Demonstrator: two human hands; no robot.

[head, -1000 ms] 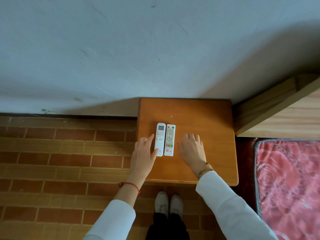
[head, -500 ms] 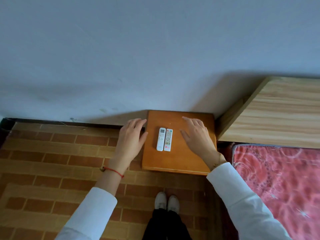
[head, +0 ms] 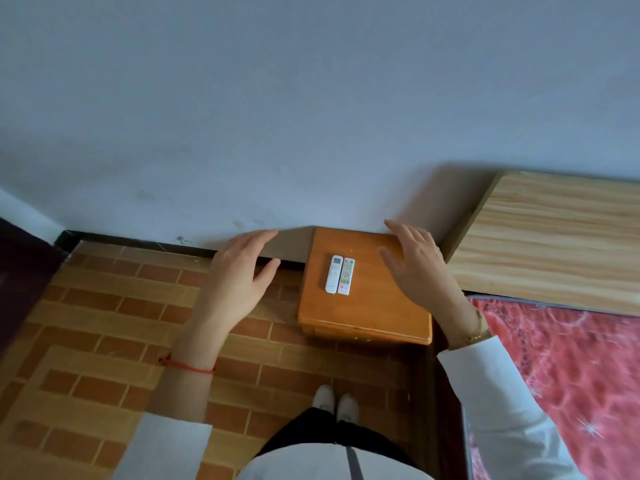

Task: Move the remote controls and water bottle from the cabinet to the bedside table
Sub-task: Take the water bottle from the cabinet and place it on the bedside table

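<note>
Two white remote controls lie side by side on the orange wooden bedside table. The left remote has a small screen at its top; the right remote has coloured buttons. My left hand hovers open over the floor to the left of the table, holding nothing. My right hand is open above the table's right side, fingers spread, clear of the remotes. No water bottle or cabinet is in view.
A pale wooden headboard and a bed with a red patterned cover border the table on the right. A plain wall rises behind it. Brick-patterned floor stretches left; my shoes stand before the table.
Both hands have drawn away from the remotes and lifted, the left one moving off the table to the left. The view has pulled back and up; the remotes stay put.
</note>
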